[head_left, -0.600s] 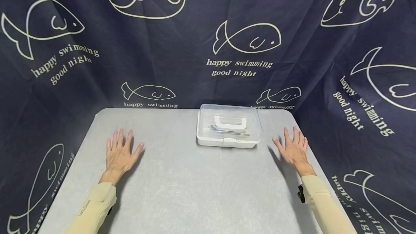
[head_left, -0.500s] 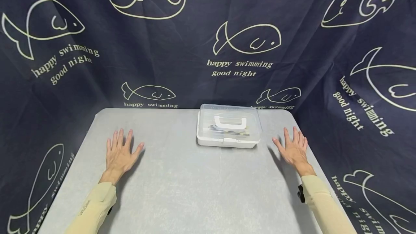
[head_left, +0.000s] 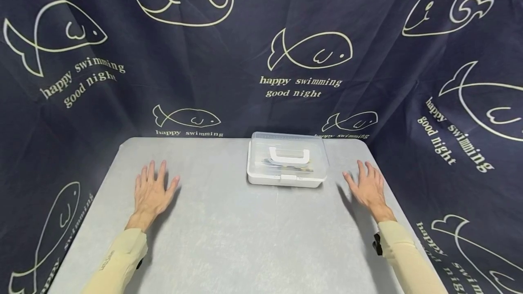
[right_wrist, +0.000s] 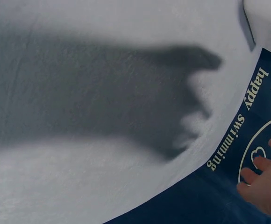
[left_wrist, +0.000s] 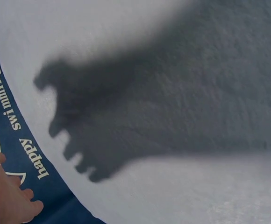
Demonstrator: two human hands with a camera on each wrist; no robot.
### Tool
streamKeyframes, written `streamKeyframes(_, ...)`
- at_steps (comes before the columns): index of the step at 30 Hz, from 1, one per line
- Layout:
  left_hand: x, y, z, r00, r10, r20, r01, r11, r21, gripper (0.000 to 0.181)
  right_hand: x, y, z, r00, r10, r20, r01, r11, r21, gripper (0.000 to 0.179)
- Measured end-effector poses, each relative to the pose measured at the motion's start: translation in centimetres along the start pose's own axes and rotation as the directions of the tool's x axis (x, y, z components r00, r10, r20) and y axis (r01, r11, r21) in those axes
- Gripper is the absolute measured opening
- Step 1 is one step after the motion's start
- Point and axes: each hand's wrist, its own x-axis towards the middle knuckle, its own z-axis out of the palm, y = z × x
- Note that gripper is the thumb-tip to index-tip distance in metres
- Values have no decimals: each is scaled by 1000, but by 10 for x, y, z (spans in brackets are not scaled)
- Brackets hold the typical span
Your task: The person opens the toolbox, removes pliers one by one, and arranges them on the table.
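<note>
A lidded plastic box with a clear top and a white handle stands near the table's far edge, right of the middle. Several thin items show dimly through its lid; their kind cannot be told. My left hand, palm down with fingers spread, hovers above the left of the table and holds nothing. Just right of the box, my right hand hovers with spread fingers, apart from it and holding nothing. Both wrist views catch part of a hand, the left and the right, beside its shadow on the table.
The light grey table has rounded far corners. Dark blue cloth printed with fish and lettering hangs behind it and along both sides. A corner of the box appears at the top right of the right wrist view.
The fingers of both hands have bent slightly and drawn a little closer together. The head view has shifted very slightly. The box stays where it was.
</note>
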Motion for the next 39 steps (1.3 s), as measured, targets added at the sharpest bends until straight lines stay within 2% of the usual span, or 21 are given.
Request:
streamKeyframes(5, 4, 7, -1, 999, -1, -51, -2, 998, -65, 67, 3, -4, 1, 993, -14, -118, 21, 998, 60, 57)
streamKeyframes(9, 6, 15, -2, 998, -13, -60, 7, 995, -95, 64, 5, -9, 1, 988, 2, -154, 14, 995, 103, 50)
streamKeyframes(19, 14, 31, 5, 998, -44, -50, 36, 988, -150, 65, 5, -23, 1, 983, 104, -153, -66, 970, 236, 46)
streamKeyframes(34, 26, 48, 15, 997, -67, -48, 54, 970, -238, 66, 13, -34, 4, 972, 150, -179, -85, 940, 330, 44)
streamKeyframes(39, 28, 52, 17, 995, -87, -40, 74, 963, -258, 64, 14, -37, 8, 969, 188, -161, -119, 924, 364, 44)
